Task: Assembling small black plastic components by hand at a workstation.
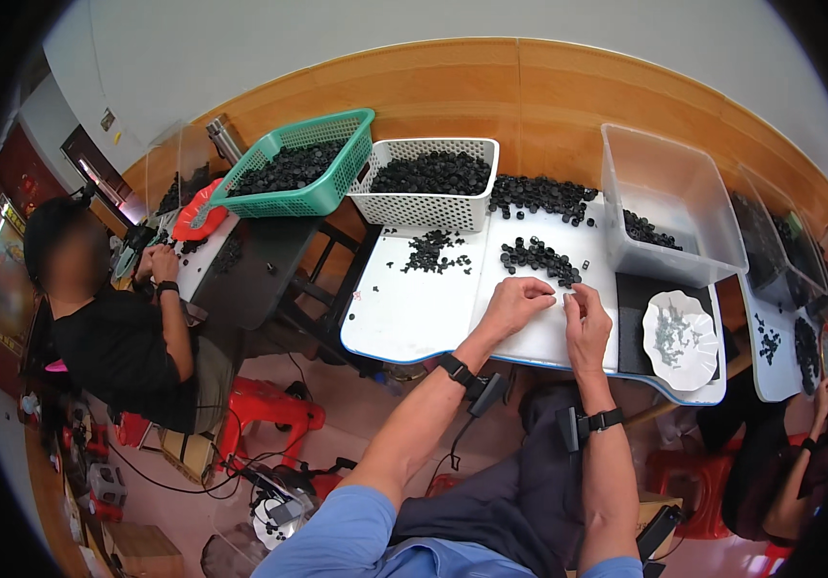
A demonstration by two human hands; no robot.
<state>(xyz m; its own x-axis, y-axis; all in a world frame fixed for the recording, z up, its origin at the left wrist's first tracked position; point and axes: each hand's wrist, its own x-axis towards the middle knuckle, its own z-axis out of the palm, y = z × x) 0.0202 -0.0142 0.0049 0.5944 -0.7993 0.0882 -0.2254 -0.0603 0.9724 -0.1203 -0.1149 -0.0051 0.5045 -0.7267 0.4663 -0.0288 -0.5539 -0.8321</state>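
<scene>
My left hand (518, 306) is over the white tabletop (414, 323), its thumb and fingertips pinched together. Close beside it, my right hand (587, 328) is also closed in a pinch, its fingertips raised toward the left hand's. Whatever the fingers hold is too small to make out. Just beyond the fingertips lies a loose heap of small black ring-shaped parts (537, 256). Farther left, a cluster of smaller black pieces (433, 252) is spread on the same table. A white scalloped plate (699, 371) with small pale translucent pieces (669, 332) sits right of my right hand.
Along the wall stand a green basket (313, 200) and a white basket (424, 211), both full of black parts. A clear plastic bin (694, 252) holds a few black parts. Co-workers sit at either side. Red stools (274, 409) and cables are on the floor.
</scene>
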